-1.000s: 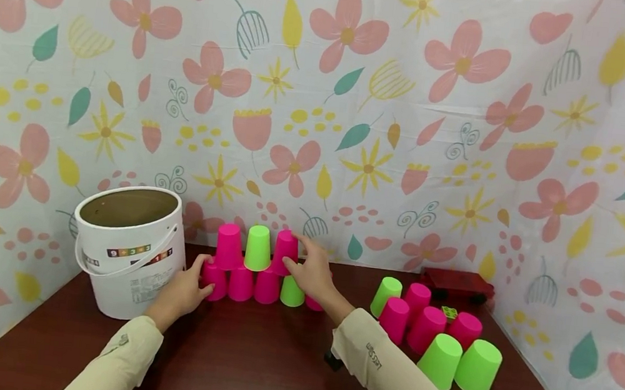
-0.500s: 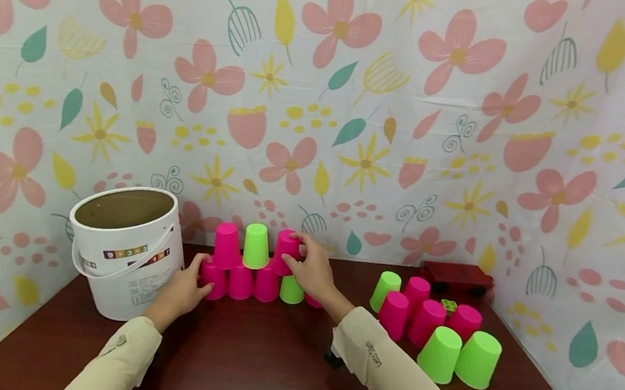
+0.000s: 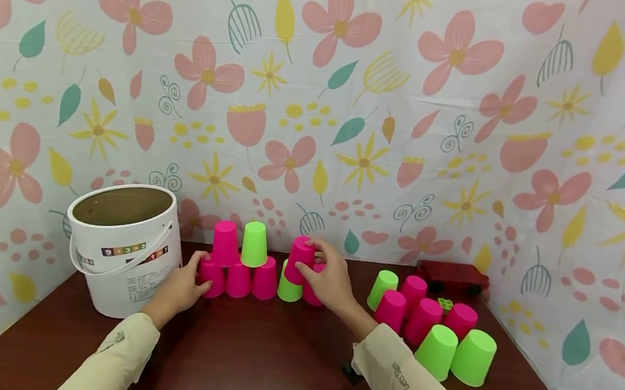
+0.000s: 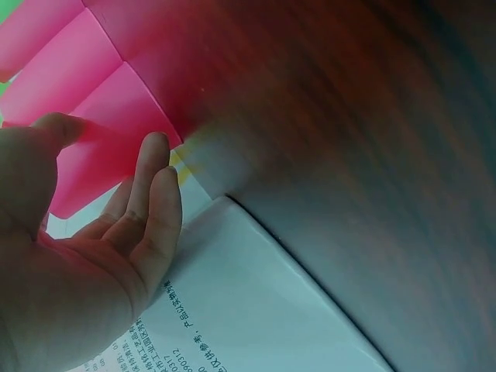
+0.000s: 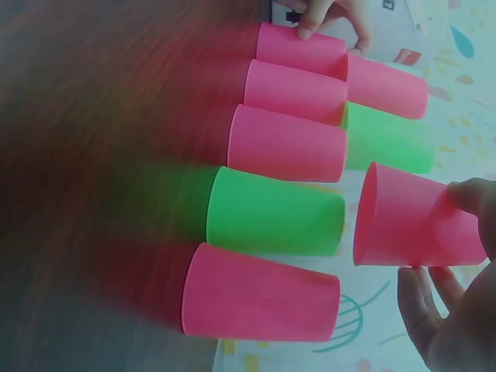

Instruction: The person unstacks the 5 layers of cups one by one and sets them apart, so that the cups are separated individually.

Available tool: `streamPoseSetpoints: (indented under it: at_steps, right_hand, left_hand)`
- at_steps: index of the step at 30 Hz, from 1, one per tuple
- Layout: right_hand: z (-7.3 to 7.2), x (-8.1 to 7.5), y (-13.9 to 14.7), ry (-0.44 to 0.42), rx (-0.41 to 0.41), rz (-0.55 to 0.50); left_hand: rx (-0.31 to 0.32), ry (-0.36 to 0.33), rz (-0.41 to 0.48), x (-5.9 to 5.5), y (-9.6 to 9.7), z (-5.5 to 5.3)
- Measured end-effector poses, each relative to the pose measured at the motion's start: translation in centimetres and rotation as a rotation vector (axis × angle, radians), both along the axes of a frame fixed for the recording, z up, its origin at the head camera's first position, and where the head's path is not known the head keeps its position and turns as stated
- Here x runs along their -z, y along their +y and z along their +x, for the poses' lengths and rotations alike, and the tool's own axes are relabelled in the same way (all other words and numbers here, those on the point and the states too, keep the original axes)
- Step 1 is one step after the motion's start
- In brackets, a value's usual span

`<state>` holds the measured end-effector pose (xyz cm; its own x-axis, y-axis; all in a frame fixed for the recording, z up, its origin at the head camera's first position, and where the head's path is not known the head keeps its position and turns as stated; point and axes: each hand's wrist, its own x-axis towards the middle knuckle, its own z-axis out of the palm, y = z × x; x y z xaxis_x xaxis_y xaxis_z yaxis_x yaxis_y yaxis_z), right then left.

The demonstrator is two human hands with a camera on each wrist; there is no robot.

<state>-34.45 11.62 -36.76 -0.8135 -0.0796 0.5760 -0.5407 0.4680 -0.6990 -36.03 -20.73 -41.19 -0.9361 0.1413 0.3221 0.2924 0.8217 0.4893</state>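
My right hand [image 3: 334, 279] pinches an upside-down pink cup [image 5: 407, 221] between thumb and fingers. That cup is held just above the green cup [image 5: 275, 213] and the end pink cup [image 5: 260, 298] of a bottom row, with a gap under its rim. On the row's left part rest an upper pink cup [image 3: 225, 244] and an upper green cup [image 3: 254, 244]. My left hand [image 3: 180, 286] holds the leftmost bottom pink cup [image 3: 212, 278], thumb [image 4: 62, 128] on its near side and fingers round the far side, partly hidden.
A white bucket [image 3: 120, 258] with a handle stands at the left. To the right are several loose pink and green cups [image 3: 435, 351], a small green block [image 3: 445, 305] and a red toy truck [image 3: 451, 279]. A patterned cloth [image 3: 319, 126] hangs behind the brown table [image 3: 252, 352].
My right hand has lifted the third upper pink cup off the row and carried it to the right, apart from the upper green cup. The left hand stays at the leftmost cup.
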Motion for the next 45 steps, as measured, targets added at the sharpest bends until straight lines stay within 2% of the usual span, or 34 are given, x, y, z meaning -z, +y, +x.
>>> streamPoseSetpoints:
  at_steps: [8,11,18,28,33,40,45]
  right_hand:
    - [2.5,0.9,2.9,0.037,0.035,-0.02]
    - [3.8,1.1,4.1,0.027,0.038,-0.006]
    - [7.0,1.4,7.4,-0.031,0.097,0.068]
    - [10.5,1.7,11.6,-0.097,0.149,0.138]
    - [11.7,1.7,12.9,-0.164,0.211,0.212]
    - [12.6,2.0,14.0,-0.275,0.297,0.328]
    - [12.8,2.4,14.5,-0.275,0.326,0.371]
  left_hand:
    - [0.0,-0.015,-0.014,0.1,-0.1,-0.1]
    - [0.0,-0.015,-0.013,0.2,-0.1,-0.2]
    - [0.009,-0.001,-0.017,0.2,-0.1,-0.6]
    - [0.022,0.012,-0.013,0.1,-0.1,-0.5]
    - [0.015,-0.002,-0.016,0.1,0.0,-0.4]
    - [0.018,-0.01,-0.016,0.0,0.1,-0.1]
    - [0.02,-0.003,-0.012,0.0,0.2,0.1]
